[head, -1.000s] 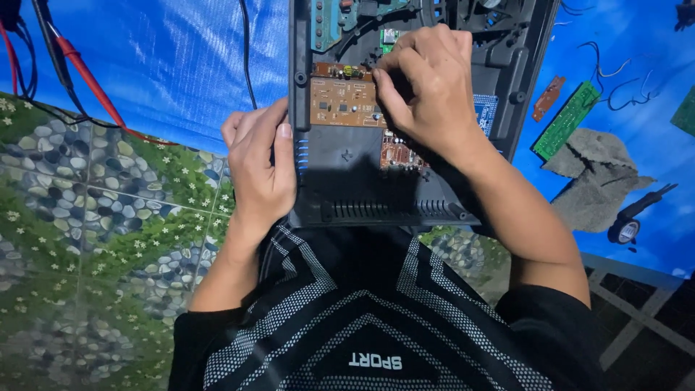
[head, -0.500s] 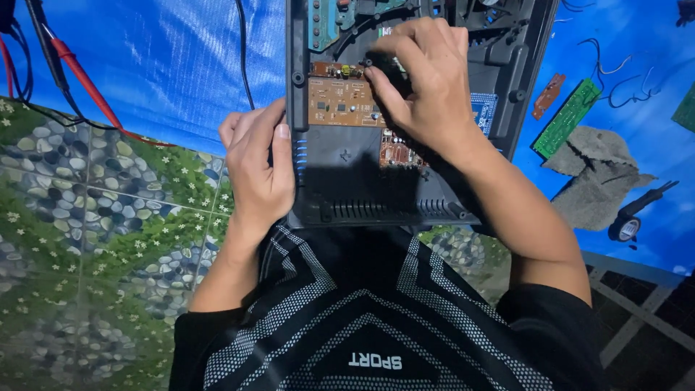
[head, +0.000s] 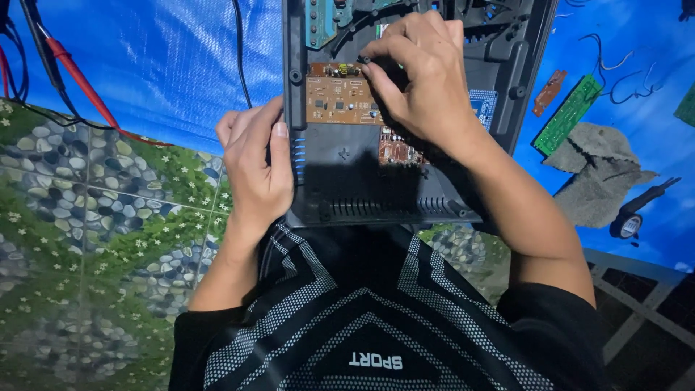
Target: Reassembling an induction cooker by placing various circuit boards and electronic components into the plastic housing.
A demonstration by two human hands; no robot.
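A black plastic device casing [head: 362, 188] lies open against my lap, with a brown circuit board [head: 334, 101] and a smaller reddish board [head: 397, 152] inside. My left hand [head: 255, 168] grips the casing's left edge, thumb on the rim. My right hand [head: 418, 74] rests over the brown board, fingers pinched on a small dark part at its upper right corner. What the fingertips hold is mostly hidden. A teal board [head: 320, 22] sits at the casing's top.
A blue tarp [head: 159, 65] covers the floor above a pebble-patterned mat [head: 87, 239]. Red and black probe leads [head: 69, 72] lie at the left. A green circuit board [head: 569, 114], grey foam pieces [head: 601, 181] and a roll of black tape [head: 625, 226] lie at the right.
My right hand has shifted slightly up over the brown board, fingers working at its corner. My left hand stays on the casing's edge.
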